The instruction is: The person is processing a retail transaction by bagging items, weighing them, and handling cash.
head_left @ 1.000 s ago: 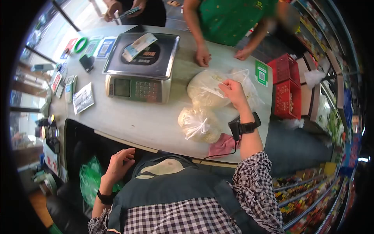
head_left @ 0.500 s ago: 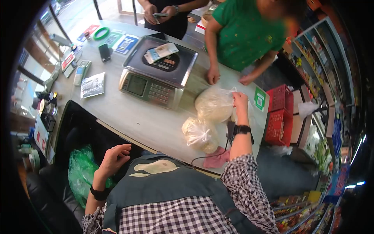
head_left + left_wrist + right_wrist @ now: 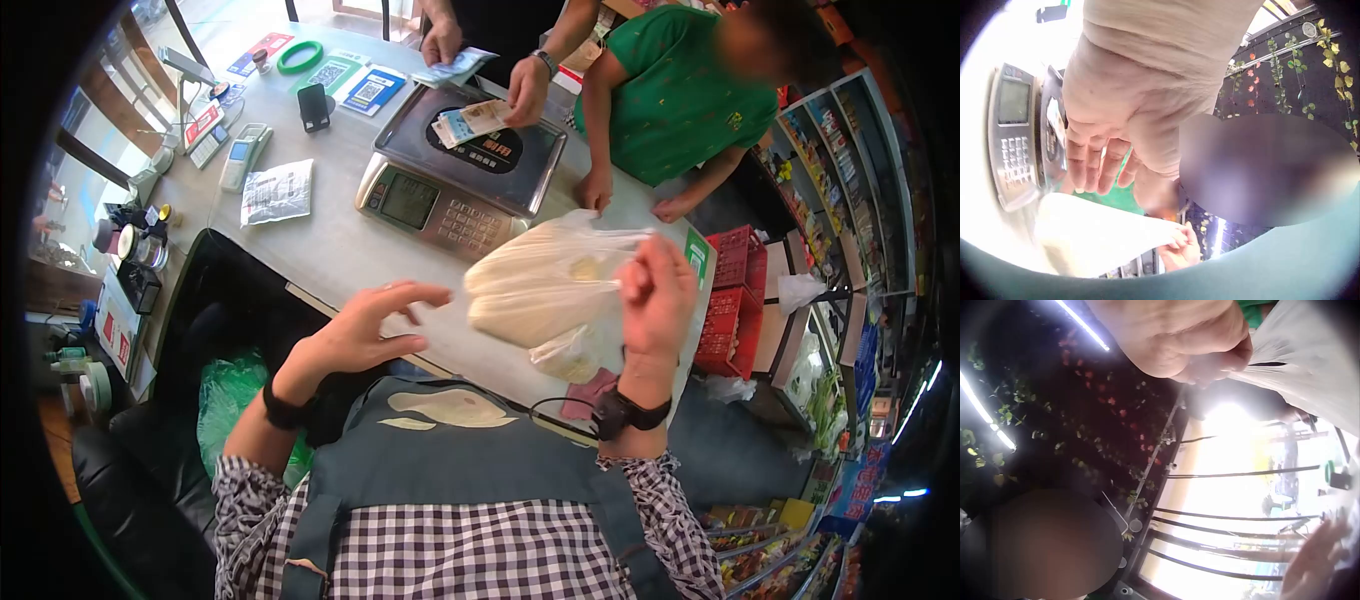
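Note:
My right hand pinches the gathered top of a thin plastic bag with pale, cream-coloured contents. The bag hangs tilted over the counter, its body reaching leftward from the fingers. In the right wrist view the stretched plastic fans out from the fist. My left hand is held in the air left of the bag, fingers spread and empty. The left wrist view shows its palm above the white bag. Partly hidden behind the lifted bag, a second knotted bag sits on the counter.
A scale bears banknotes; across from me a person's hand touches them. A person in green leans at the counter. A silver packet, card terminal, pink cloth and red crates stand around.
My right hand has lifted the larger bag off the counter and drawn it nearer. My left hand has risen toward it. The person opposite has reached over to the scale's banknotes.

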A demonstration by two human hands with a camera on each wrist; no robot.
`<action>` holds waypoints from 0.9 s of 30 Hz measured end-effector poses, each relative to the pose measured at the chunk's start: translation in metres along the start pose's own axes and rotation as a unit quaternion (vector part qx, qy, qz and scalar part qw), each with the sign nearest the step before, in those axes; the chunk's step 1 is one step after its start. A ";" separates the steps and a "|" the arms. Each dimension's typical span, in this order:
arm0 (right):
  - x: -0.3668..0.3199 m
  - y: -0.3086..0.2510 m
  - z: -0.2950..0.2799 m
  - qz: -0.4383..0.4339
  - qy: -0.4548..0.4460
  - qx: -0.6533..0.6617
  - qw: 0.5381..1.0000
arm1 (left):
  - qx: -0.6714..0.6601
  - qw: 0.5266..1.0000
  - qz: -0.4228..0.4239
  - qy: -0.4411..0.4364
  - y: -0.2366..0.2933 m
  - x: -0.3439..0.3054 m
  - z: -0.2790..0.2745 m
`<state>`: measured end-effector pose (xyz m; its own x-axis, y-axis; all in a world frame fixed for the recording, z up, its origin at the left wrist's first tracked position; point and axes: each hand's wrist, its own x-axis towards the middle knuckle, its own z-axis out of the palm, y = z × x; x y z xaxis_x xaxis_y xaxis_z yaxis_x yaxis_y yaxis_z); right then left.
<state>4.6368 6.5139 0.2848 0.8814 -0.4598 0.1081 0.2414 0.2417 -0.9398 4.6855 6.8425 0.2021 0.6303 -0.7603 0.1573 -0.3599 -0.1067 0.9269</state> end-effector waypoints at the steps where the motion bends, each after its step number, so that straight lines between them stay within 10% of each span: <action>1: -0.004 0.007 0.012 0.024 0.007 0.004 1.000 | -0.002 1.000 -0.002 -0.003 0.005 0.011 -0.002; 7: -0.039 0.112 0.047 0.143 -0.039 0.000 0.989 | -0.088 0.990 0.094 -0.061 -0.018 0.059 0.028; 11: -0.063 0.137 0.063 0.170 -0.078 -0.035 0.982 | 0.006 0.995 -0.057 -0.077 -0.039 0.054 0.038; 15: -0.065 0.137 0.061 0.201 -0.080 -0.027 0.976 | 0.142 0.989 -0.005 -0.047 -0.048 0.046 0.033; 17: -0.065 0.137 0.050 0.173 -0.070 -0.050 0.981 | -0.030 0.986 -0.158 -0.041 -0.033 0.045 0.024; 27: -0.100 0.108 -0.044 0.110 -0.013 -0.060 0.992 | -0.139 0.972 -0.133 0.136 -0.053 0.011 -0.016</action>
<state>4.5570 6.5486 0.1588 0.9176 -0.3854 -0.0973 -0.0067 0.2297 -0.9732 4.7222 6.8501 0.1604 0.8482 -0.5272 -0.0514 0.0166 -0.0706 0.9974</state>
